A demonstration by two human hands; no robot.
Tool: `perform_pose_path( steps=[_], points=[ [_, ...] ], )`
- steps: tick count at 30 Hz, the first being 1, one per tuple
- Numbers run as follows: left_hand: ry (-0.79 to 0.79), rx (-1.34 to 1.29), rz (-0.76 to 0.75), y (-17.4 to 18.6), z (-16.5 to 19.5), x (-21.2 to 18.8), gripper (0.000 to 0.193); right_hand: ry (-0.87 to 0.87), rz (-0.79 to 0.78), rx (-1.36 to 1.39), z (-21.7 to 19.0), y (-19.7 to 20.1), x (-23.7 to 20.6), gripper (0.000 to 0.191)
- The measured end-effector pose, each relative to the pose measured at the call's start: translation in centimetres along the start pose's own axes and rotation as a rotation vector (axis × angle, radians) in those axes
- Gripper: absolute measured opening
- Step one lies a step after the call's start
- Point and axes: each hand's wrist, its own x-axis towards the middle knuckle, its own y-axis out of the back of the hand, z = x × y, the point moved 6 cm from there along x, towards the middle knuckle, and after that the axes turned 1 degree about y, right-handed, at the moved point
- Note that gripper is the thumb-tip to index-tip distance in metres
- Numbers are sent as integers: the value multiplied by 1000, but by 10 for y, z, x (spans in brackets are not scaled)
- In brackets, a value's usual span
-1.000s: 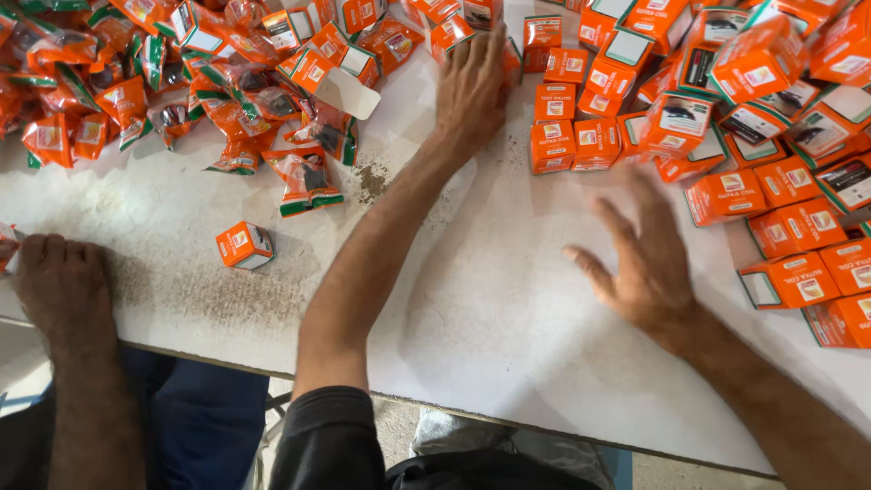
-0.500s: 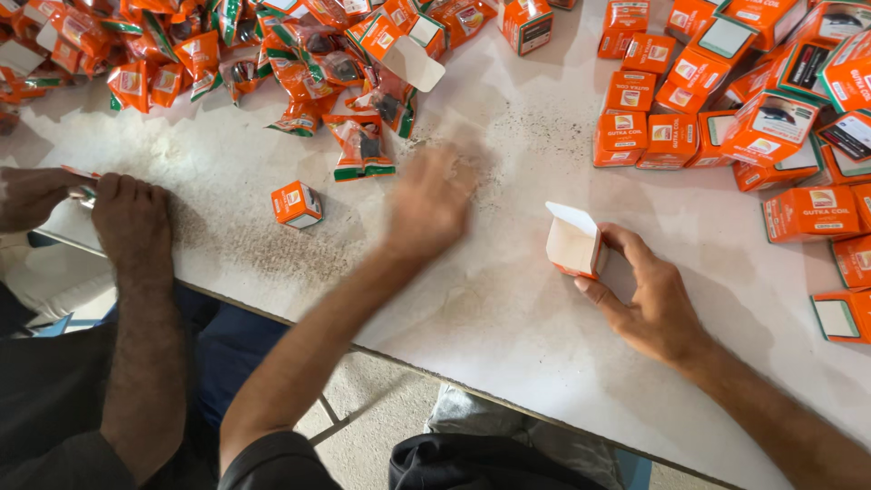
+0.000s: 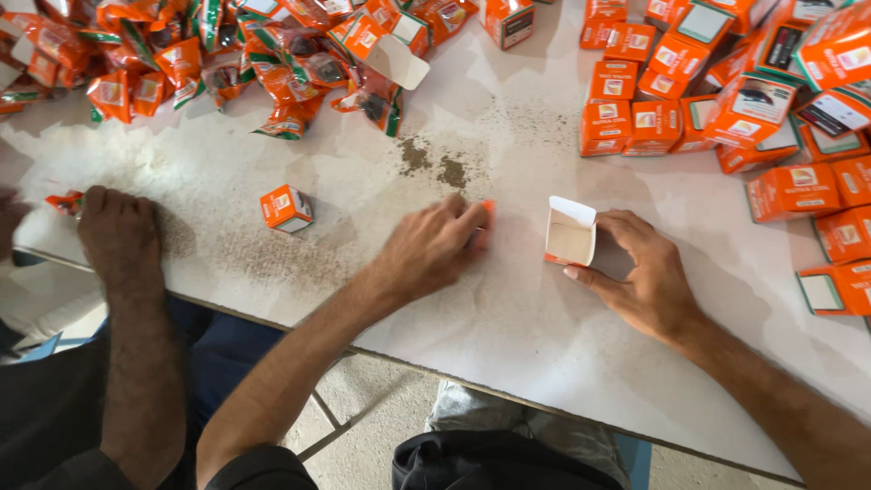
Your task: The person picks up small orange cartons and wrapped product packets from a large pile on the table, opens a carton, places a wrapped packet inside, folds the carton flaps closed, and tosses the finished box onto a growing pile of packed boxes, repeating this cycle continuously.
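Observation:
My right hand (image 3: 640, 277) holds a small orange carton (image 3: 570, 234) on the white table (image 3: 508, 327), its open mouth and white flap turned toward my left hand. My left hand (image 3: 434, 247) lies just left of the carton, fingers closed over a small orange packet (image 3: 487, 208) whose tip shows at the fingertips. Left hand and carton are a short gap apart.
A heap of orange-and-green sachets (image 3: 227, 54) fills the far left; closed and open orange cartons (image 3: 726, 100) crowd the far right. One small carton (image 3: 286, 208) stands alone. Dark powder (image 3: 431, 163) is spilled mid-table. Another person's hand (image 3: 118, 231) rests at the left edge.
My left hand drew back from the far pile toward me with a packet. My right hand picked up an open carton and now holds it steady. The other person's hand shifted along the table's left edge.

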Motion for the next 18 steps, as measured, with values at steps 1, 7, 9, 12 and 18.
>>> perform_pose_path(
  steps=[1,7,9,12,18],
  points=[
    [-50,-136,108,5,15,2,31,-2,-7,-16,1,0,0,54],
    [-513,-530,555,4,80,9,40,37,-4,-61,5,2,-3,56],
    [-561,-472,504,-12,86,16,37,72,7,-74,4,2,-4,53],
    [-528,-92,519,-29,88,18,41,-20,6,-82,10,1,-4,57],
    [-384,-37,514,-32,92,24,23,-56,-8,-140,10,-2,-5,59]
  ],
)
